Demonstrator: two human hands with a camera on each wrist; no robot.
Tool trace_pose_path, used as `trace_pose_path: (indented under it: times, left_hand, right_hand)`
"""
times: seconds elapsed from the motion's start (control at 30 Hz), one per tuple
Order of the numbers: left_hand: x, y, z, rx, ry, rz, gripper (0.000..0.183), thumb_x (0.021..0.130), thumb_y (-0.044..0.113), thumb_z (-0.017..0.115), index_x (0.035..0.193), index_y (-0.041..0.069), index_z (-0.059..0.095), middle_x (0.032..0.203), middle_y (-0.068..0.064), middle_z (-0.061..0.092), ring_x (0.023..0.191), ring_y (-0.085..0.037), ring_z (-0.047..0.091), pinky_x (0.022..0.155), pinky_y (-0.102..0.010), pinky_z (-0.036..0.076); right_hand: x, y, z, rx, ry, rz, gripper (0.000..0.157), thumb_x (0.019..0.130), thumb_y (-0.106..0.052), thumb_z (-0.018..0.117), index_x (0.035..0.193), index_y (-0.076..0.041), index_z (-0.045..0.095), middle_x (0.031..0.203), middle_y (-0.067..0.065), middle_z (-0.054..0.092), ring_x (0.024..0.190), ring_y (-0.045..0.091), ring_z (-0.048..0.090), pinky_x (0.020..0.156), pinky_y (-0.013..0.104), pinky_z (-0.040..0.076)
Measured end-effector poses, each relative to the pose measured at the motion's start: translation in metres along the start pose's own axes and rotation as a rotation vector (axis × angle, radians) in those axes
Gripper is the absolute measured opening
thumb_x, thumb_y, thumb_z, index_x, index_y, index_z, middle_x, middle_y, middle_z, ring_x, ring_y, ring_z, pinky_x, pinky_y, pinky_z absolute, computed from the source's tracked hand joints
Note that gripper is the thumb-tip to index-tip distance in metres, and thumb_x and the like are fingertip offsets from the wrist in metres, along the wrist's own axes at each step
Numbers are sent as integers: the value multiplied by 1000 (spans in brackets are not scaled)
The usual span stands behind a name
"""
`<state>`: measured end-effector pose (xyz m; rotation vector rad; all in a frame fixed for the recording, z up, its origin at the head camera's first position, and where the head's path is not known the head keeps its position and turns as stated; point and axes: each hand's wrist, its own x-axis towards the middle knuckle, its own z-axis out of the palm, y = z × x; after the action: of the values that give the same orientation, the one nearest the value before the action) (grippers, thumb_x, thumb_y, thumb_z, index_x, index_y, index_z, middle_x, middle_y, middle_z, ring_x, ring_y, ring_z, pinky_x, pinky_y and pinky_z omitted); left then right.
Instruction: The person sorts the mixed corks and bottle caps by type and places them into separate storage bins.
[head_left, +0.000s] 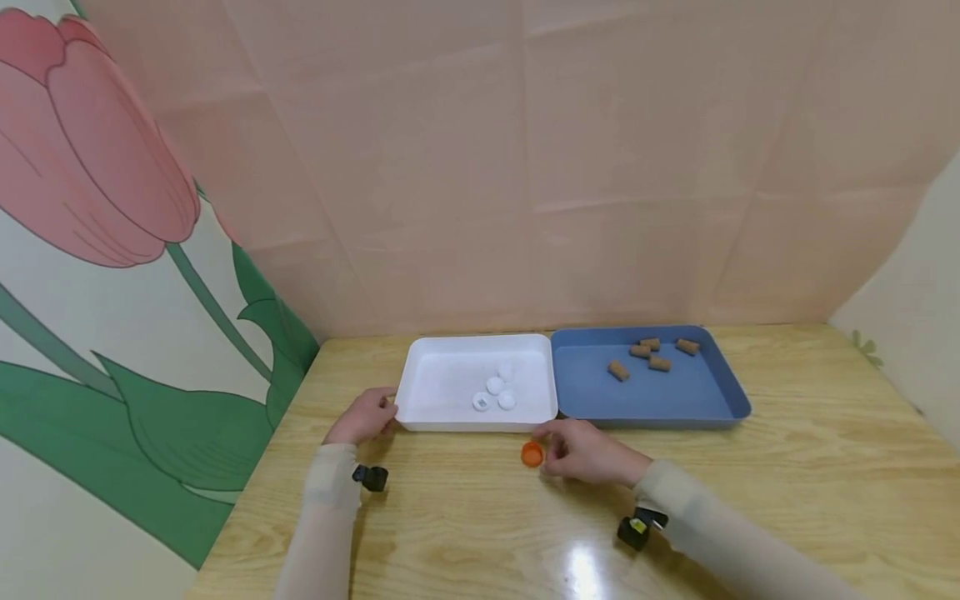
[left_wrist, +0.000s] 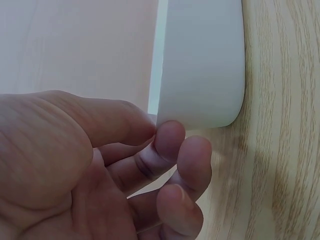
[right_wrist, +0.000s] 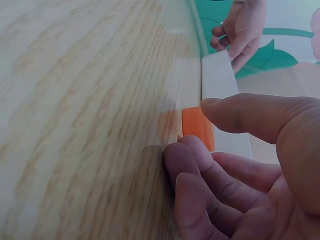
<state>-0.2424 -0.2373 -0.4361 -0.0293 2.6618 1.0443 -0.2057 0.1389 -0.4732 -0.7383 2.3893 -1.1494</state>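
An orange bottle cap [head_left: 532,454] sits on the table just in front of the white tray [head_left: 472,426], its hollow side facing up. My right hand [head_left: 588,452] pinches it from the right, with the thumb [right_wrist: 235,114] on one side and the fingers [right_wrist: 197,150] on the other. At the white tray's near left corner, my left hand [head_left: 365,415] holds the rim between thumb [left_wrist: 115,117] and fingertips. Inside that tray lie several round white caps [head_left: 494,386], grouped toward the right; one bears a dark mark.
A blue tray [head_left: 652,404] stands right beside the white one. Several brown corks [head_left: 659,364] lie scattered in its back half. Both trays stand on a wooden table [head_left: 450,517], close to the pink-covered wall [head_left: 525,167] behind.
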Motion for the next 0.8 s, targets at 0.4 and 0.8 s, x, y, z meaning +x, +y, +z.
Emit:
trace_pose_path:
  times: [0.4,0.8]
  left_hand:
    - [2,-3,0,-17,-9,23,35,101,5,48,134,-2,58,77,-18,61,63,-26,55,54,-27,40]
    - [3,-4,0,-44,-23,1,32,102,6,48,131,-1,61,80,-14,63,65,-24,58,54,-26,40]
  right_hand:
    - [6,-4,5,-47,4,-5,50,84,-15,80,128,-1,62,76,-3,63,64,12,58,55,26,46]
    - [11,-10,12,-156,19,-58,35,83,-19,81,114,-10,67,73,-6,59,65,10,54,60,27,45]
